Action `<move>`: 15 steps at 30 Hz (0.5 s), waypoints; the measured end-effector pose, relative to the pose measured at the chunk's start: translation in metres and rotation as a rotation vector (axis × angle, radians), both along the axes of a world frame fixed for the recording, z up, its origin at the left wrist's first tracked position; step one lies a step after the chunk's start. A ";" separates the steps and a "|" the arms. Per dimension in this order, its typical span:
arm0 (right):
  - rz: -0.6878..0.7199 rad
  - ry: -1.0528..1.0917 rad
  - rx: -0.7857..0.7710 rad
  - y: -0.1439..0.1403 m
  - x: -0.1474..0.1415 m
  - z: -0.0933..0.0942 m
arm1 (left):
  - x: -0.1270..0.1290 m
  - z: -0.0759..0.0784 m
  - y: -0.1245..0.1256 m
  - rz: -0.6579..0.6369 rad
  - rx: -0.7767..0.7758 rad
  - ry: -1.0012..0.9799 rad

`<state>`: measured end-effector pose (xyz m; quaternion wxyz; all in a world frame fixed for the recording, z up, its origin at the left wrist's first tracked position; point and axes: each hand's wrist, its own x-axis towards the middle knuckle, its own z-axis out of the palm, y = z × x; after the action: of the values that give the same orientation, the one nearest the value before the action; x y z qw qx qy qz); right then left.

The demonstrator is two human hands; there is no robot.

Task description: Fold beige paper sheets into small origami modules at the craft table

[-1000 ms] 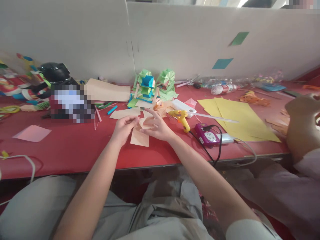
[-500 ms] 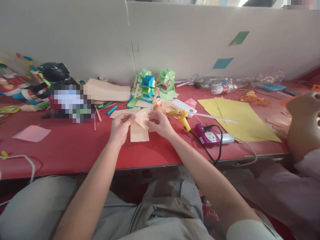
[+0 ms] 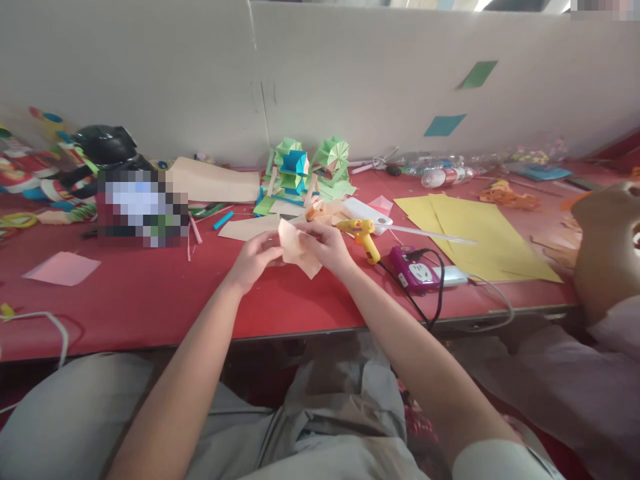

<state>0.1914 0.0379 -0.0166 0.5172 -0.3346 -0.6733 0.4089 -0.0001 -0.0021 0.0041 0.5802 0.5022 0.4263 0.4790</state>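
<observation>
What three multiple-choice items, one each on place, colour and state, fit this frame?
1. Where is the glue gun?
A. right of the hands
B. on the pink sheet
C. on the lap

2. What colour are the big sheets at right?
A. blue
B. yellow
C. white

3. How is the peach paper?
A. flat on the table
B. rolled up
C. held by both hands

Answers:
1 A, it lies beside the right hand.
2 B, they are plainly yellow.
3 C, the left hand and the right hand grip it above the table.

Folded peach paper (image 3: 299, 252), lifted above table
</observation>
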 end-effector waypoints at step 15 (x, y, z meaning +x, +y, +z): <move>-0.378 -0.087 0.422 -0.013 -0.002 0.010 | 0.006 -0.005 0.005 0.277 0.216 0.200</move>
<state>0.1893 0.0248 -0.0066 0.6131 -0.3565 -0.6906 0.1413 0.0057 0.0027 -0.0006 0.4061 0.5432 0.4929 0.5450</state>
